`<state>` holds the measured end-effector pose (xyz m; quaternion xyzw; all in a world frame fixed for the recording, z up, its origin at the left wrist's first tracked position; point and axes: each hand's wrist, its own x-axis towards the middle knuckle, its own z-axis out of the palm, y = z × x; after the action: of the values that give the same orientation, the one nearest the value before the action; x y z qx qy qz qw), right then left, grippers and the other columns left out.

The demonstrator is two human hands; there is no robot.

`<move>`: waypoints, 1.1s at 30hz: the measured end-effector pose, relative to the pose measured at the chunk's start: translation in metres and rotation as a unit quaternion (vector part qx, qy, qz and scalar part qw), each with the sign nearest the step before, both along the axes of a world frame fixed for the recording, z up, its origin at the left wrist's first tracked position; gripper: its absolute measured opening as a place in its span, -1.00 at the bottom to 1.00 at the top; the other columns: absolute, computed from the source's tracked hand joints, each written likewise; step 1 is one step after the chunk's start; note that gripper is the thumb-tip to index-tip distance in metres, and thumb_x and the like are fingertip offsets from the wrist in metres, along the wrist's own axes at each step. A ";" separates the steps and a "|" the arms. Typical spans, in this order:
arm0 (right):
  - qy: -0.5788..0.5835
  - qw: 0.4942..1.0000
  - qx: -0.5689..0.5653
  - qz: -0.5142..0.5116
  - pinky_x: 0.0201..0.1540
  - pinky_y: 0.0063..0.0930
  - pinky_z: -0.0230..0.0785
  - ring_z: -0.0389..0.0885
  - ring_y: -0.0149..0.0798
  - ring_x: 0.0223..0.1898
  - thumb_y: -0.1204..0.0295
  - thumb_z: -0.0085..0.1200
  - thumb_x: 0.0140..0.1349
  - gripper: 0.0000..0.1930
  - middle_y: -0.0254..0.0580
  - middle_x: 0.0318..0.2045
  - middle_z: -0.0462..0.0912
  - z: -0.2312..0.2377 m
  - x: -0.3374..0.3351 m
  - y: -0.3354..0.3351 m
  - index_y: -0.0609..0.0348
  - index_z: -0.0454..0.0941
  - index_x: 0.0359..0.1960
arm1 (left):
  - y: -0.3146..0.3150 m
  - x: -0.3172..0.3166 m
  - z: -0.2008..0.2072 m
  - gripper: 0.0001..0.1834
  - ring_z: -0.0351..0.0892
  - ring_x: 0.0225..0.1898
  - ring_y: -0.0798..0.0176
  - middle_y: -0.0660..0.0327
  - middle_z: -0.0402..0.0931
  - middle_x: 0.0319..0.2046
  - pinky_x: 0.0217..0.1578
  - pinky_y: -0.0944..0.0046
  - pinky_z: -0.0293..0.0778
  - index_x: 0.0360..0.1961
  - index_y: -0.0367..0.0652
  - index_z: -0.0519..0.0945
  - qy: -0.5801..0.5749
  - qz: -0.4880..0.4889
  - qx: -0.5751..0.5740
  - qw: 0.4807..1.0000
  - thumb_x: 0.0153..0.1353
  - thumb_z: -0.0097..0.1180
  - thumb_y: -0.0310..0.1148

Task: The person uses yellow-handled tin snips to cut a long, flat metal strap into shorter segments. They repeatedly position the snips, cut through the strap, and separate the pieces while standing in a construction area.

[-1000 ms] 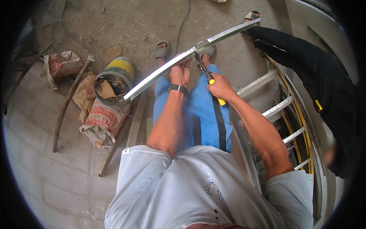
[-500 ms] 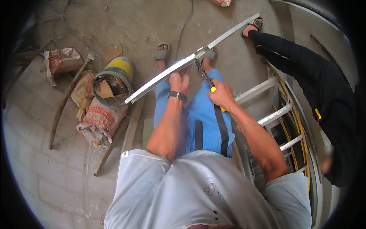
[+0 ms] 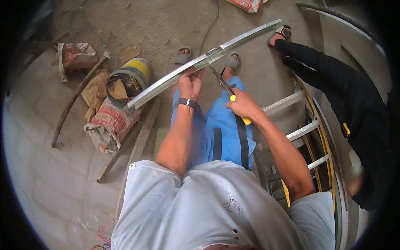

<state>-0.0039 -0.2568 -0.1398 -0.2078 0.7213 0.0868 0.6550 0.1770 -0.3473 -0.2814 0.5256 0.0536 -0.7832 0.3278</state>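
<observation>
A long, shiny metal channel (image 3: 166,84) runs slantwise across my lap, its right end farther away. My left hand (image 3: 190,84) is closed around the near edge of its left half, with the fingers partly hidden beneath. My right hand (image 3: 245,106) grips yellow-handled tin snips (image 3: 225,85), whose dark jaws point up and left to the channel's near edge by its middle. Whether the jaws touch the metal, I cannot tell. A notch or joint shows on the channel near that middle.
At left stand a bucket (image 3: 145,68) of scraps, cement bags (image 3: 109,125) and a wooden-handled tool (image 3: 75,102). A ladder (image 3: 303,131) lies to my right. Beyond it is another person in black (image 3: 348,89), one foot near the channel's far end. A cable (image 3: 209,29) crosses the floor.
The channel has shifted left and turned, and its two halves now line up more evenly. The snips' jaws have moved from across the channel to its near edge. The view has shifted slightly.
</observation>
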 end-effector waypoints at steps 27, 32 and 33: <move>-0.018 0.980 -0.087 -0.178 -0.14 -0.26 0.42 0.57 -0.21 -0.22 0.20 0.29 0.16 -0.60 -0.10 -0.27 0.62 0.071 -0.004 -0.001 0.28 0.55 -0.16 | -0.060 0.034 0.043 -0.70 0.57 0.29 -0.31 -0.16 0.69 0.09 0.44 -0.47 0.36 -0.04 -0.37 0.68 0.130 -0.017 -0.055 0.990 0.24 0.05 -0.60; -0.017 0.974 -0.089 -0.206 -0.12 -0.26 0.41 0.56 -0.20 -0.21 0.19 0.29 0.17 -0.60 -0.10 -0.28 0.62 0.074 0.007 0.001 0.28 0.55 -0.16 | -0.064 0.032 0.044 -0.74 0.59 0.27 -0.31 -0.17 0.70 0.07 0.43 -0.48 0.38 -0.07 -0.38 0.67 0.130 -0.035 -0.066 0.989 0.26 0.07 -0.58; -0.020 0.975 -0.086 -0.202 -0.03 -0.27 0.40 0.56 -0.13 -0.12 0.20 0.28 0.17 -0.51 -0.02 -0.17 0.60 0.075 0.007 -0.001 0.26 0.42 -0.02 | -0.064 0.031 0.046 -0.75 0.59 0.26 -0.31 -0.17 0.70 0.06 0.42 -0.48 0.38 -0.07 -0.38 0.67 0.132 -0.036 -0.066 0.988 0.26 0.07 -0.58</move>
<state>0.0029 -0.2577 -0.0652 -0.1147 0.7398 -0.1136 0.6531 0.2084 -0.4117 -0.2355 0.3963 0.0260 -0.8590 0.3229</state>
